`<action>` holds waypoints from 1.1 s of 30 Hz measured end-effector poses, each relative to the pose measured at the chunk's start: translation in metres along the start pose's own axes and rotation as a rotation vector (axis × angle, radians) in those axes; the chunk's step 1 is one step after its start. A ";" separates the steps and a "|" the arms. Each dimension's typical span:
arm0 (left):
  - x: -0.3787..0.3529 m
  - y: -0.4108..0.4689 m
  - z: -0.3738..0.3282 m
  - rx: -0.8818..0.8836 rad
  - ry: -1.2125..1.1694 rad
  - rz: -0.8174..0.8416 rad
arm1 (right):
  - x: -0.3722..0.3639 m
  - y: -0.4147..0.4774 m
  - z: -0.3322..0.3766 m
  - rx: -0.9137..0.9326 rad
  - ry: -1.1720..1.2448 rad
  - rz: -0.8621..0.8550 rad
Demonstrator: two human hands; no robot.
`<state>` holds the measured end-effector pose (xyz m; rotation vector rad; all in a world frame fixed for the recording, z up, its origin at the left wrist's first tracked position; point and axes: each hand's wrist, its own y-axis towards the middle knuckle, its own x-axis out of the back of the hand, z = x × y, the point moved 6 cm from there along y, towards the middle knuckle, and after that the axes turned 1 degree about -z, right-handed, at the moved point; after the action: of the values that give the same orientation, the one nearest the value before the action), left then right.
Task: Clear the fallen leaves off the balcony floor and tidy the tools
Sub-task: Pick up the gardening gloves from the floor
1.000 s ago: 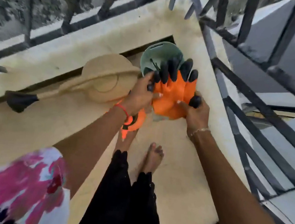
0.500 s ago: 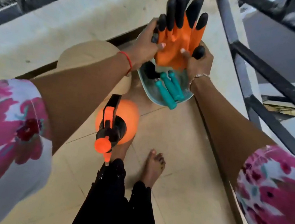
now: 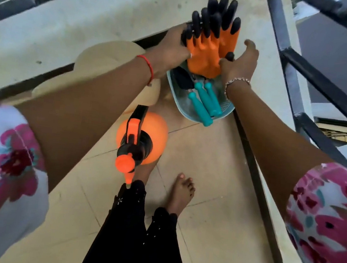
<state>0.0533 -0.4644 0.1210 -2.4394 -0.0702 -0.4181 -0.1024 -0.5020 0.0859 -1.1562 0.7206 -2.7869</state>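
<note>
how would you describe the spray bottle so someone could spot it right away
Start at the tan tiled balcony floor and look just ahead of the person's bare feet. The spray bottle stands there, nearer than the light blue basin of teal-handled tools. It is the only round orange body with a black collar and an orange nozzle.

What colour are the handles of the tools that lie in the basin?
Teal, seen in the head view: the tool handles lie in the pale green basin.
</note>
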 end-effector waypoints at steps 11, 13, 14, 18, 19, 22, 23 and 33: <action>0.094 -0.212 0.086 0.094 -0.166 -0.411 | -0.055 -0.189 0.079 0.932 -0.391 0.807; 0.087 -0.245 0.122 0.235 -0.074 -0.404 | -0.068 -0.210 0.075 1.066 -0.675 0.896; 0.077 -0.257 0.139 0.317 -0.032 -0.357 | -0.073 -0.217 0.072 1.132 -0.816 0.901; 0.012 -0.286 0.182 0.610 -0.294 -0.107 | -0.080 -0.231 0.064 1.161 -1.026 0.853; -0.001 -0.286 0.184 0.623 -0.366 -0.095 | -0.080 -0.231 0.063 1.136 -1.029 0.839; -0.019 -0.269 0.192 0.579 -0.556 -0.228 | -0.078 -0.232 0.062 1.122 -0.999 0.756; -0.016 -0.262 0.195 0.564 -0.651 -0.327 | -0.079 -0.233 0.060 1.114 -0.987 0.739; 0.041 -0.236 0.196 0.314 -0.248 -0.547 | -0.069 -0.235 0.043 0.876 -0.876 0.645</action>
<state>0.1104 -0.1607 0.1311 -2.1204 -0.8564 -0.3045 0.0094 -0.2951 0.1683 -1.3648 -0.1950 -1.4963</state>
